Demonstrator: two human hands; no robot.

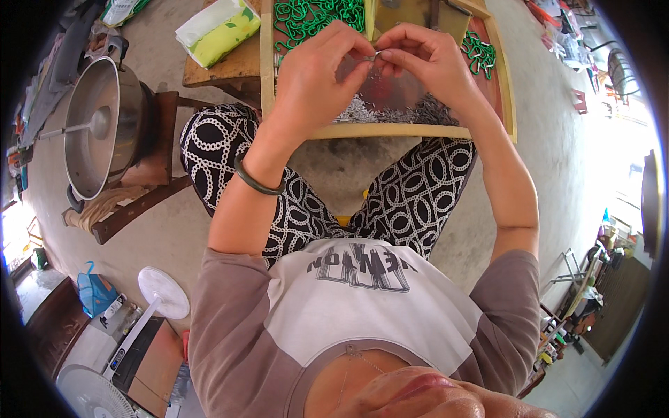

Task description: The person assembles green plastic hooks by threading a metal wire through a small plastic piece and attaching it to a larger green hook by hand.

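My left hand point(322, 73) and my right hand point(433, 68) meet above a wooden-rimmed tray point(390, 130). Fingers and thumbs of both are pinched together around a small, thin silvery metal piece point(377, 53), mostly hidden by the fingertips. Green wire hooks point(313, 15) lie heaped in the tray's far left part, beyond my left hand. More green hooks point(479, 54) sit at the right, beside my right hand. Below the hands, along the near rim, are loose bright metal pins point(355, 110) and darker grey pins point(433, 111).
A large metal pot point(90, 139) with a ladle point(99, 124) stands on a wooden stool point(164, 139) at left. A tissue pack point(217, 33) rests on a wooden bench point(244, 61) by the tray. A white fan point(164, 292) stands lower left. The tray is over my knees.
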